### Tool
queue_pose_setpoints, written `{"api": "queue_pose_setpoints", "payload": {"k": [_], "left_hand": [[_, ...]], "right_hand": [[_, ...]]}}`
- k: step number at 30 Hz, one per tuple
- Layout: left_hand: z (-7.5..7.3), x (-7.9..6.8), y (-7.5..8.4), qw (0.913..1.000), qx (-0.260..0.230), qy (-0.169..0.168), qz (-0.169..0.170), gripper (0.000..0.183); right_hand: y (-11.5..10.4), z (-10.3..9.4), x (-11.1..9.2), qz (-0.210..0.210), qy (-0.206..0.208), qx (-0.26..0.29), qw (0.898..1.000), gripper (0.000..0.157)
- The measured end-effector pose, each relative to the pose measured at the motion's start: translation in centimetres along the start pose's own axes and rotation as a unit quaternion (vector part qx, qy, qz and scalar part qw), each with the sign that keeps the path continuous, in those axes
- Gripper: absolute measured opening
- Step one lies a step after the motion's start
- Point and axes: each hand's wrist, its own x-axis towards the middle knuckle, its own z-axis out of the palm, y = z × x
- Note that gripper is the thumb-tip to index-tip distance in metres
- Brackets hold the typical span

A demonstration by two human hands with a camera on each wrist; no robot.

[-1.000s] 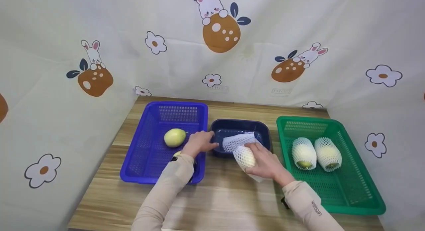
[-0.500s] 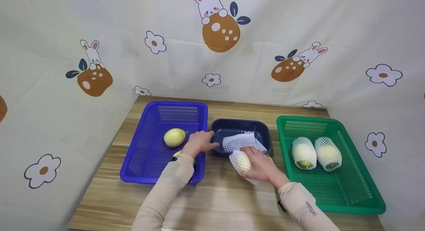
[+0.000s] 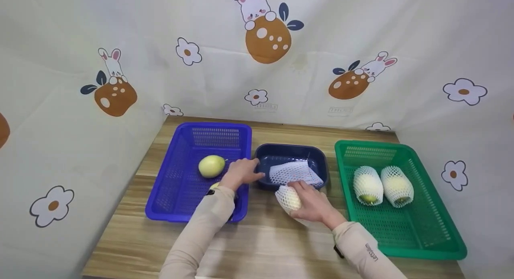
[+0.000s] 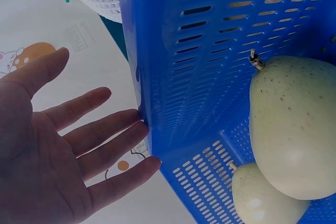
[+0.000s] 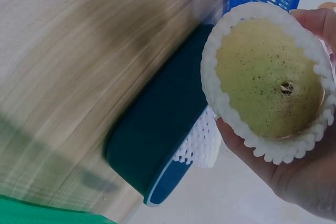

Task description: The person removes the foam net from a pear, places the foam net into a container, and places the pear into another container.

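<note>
My right hand [image 3: 317, 202] grips a pear [image 5: 270, 80] wrapped in a white foam net, held low just in front of the dark blue tray [image 3: 281, 150]. In the right wrist view the pear's speckled end shows through the net's opening. My left hand [image 3: 242, 172] is over the right rim of the blue basket [image 3: 182, 190], its fingers spread and holding nothing. Inside that basket lie a bare pear [image 3: 211, 166] and a second pear [image 4: 265, 198], which my left wrist mostly covers in the head view. White foam netting [image 3: 295, 172] lies in the tray.
To the right stands a green basket [image 3: 425, 231] with two net-wrapped pears [image 3: 396, 186] inside. All the containers stand on a wood-grain table [image 3: 257, 247]. A patterned curtain [image 3: 217, 78] hangs behind and at both sides.
My right hand has drawn the net-wrapped pear slightly left and toward me, away from the netting in the tray. The left hand has stayed where it was.
</note>
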Motion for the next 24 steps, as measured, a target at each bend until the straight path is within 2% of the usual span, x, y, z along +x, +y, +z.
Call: {"api": "queue_pose_setpoints", "payload": {"k": [24], "left_hand": [[-0.1, -0.1, 0.0, 1.0, -0.005, -0.006, -0.004, 0.046]], "right_hand": [[0.2, 1.8, 0.2, 0.005, -0.022, 0.01, 1.0, 0.072]]}}
